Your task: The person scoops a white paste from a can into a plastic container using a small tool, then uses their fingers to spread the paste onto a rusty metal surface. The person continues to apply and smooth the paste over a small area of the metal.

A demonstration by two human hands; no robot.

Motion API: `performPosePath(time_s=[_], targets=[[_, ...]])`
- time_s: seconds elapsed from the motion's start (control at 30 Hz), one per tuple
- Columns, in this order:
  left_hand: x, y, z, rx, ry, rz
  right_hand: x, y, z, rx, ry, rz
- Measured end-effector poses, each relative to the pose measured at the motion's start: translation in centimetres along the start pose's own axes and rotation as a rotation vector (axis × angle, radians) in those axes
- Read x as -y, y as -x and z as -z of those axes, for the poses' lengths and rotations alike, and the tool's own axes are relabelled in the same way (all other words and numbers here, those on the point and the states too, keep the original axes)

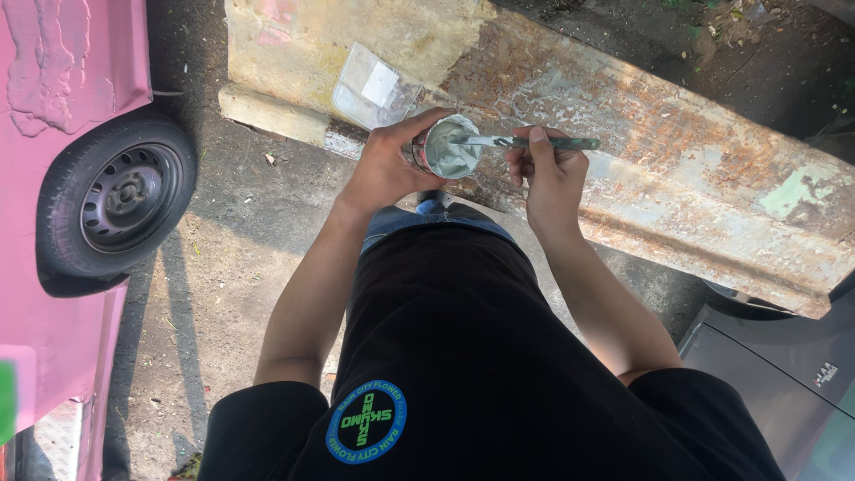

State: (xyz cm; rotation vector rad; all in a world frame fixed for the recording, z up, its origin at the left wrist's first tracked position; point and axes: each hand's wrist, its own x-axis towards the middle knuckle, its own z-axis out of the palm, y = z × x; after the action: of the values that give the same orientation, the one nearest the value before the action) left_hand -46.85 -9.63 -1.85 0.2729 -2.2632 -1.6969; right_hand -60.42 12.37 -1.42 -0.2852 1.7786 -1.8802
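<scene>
My left hand [385, 165] grips a small round can [448, 147] filled with pale grey-green paste. My right hand [545, 174] pinches the green handle of a thin tool [534, 142], a putty knife or stirrer. Its metal blade reaches left into the paste in the can. Both hands are held just above a long rusty, worn metal panel [677, 169] that lies across the ground in front of me.
A pink car with a black wheel [120, 196] stands at the left. A clear plastic bag [374, 87] lies on the panel's left end. A grey vehicle body [784, 374] fills the lower right. Bare dirt ground [223, 285] lies between the car and me.
</scene>
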Motion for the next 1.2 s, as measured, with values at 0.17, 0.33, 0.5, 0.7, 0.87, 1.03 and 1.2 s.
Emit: performPosePath(time_s=[0.17,0.33,0.5,0.7,0.87,1.03,1.2], targets=[[0.1,0.0,1.0,-0.062,-0.029,-0.019,0.8,0.3,1.2,-0.044,0.041,-0.04],[0.0,0.2,2.5,-0.046,-0.057,-0.041,2.1,-0.1,2.3,-0.014,-0.073,0.066],[-0.6,-0.4,2.4,0.041,-0.065,0.008,3.6,-1.2,0.7,0.297,0.418,0.489],[-1.7,-0.6,2.4,-0.007,-0.151,-0.026,4.7,-0.7,-1.7,0.357,0.664,0.563],[-1.8,-0.8,2.1,-0.039,-0.186,-0.031,3.9,2.6,-3.7,0.2,0.457,0.236],[-1.3,-0.5,1.2,-0.053,-0.186,-0.003,2.8,2.9,-4.7,0.084,0.096,0.146],[-1.0,-0.8,0.9,-0.029,-0.11,0.003,2.8,1.1,-3.4,0.188,0.567,0.475]])
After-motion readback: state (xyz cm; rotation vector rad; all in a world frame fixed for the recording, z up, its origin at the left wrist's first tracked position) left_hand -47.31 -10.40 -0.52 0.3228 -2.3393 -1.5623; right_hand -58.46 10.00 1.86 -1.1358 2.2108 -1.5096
